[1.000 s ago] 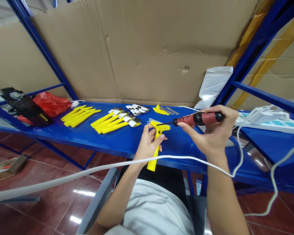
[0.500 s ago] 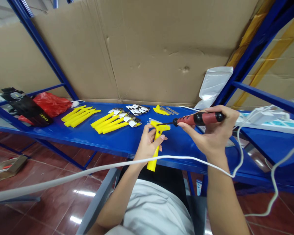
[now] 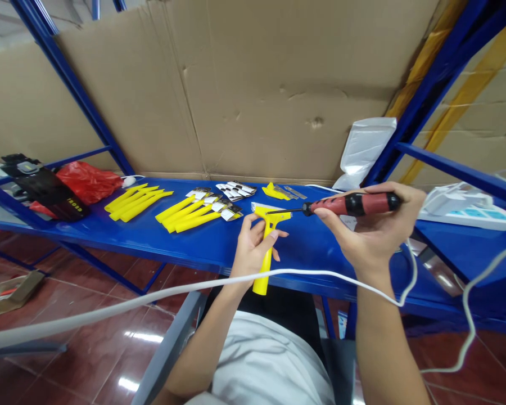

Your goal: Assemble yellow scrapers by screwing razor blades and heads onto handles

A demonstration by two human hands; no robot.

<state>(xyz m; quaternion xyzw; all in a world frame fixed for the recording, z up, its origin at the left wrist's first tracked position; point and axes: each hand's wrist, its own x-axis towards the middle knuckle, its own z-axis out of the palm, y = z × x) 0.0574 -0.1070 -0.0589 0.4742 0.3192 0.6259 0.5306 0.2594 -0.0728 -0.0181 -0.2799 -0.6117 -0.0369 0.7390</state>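
Observation:
My left hand [image 3: 253, 247] grips a yellow scraper [image 3: 261, 277] by its handle, just under the wide head, which carries a thin clear or metallic blade strip along its top edge. In my right hand [image 3: 371, 230] is a screwdriver [image 3: 356, 204] with a red and black handle, held almost level and pointing left. Its dark shaft reaches over the scraper's head, with the tip at or close to the head's left part. Whether the tip sits in a screw is too small to tell.
On the blue table [image 3: 211, 242] lie yellow handles [image 3: 139, 201], scrapers with packaged heads [image 3: 194, 214], white-and-black packets [image 3: 235, 190] and yellow heads with strips [image 3: 277, 191]. A black device [image 3: 46, 188], red bag [image 3: 88, 181] and power strip [image 3: 468, 214] flank them. A white cable [image 3: 287, 271] crosses in front.
My right hand and the screwdriver have shifted slightly right, and the shaft lies more level. The scraper has turned a little in my left hand, its head tilting less.

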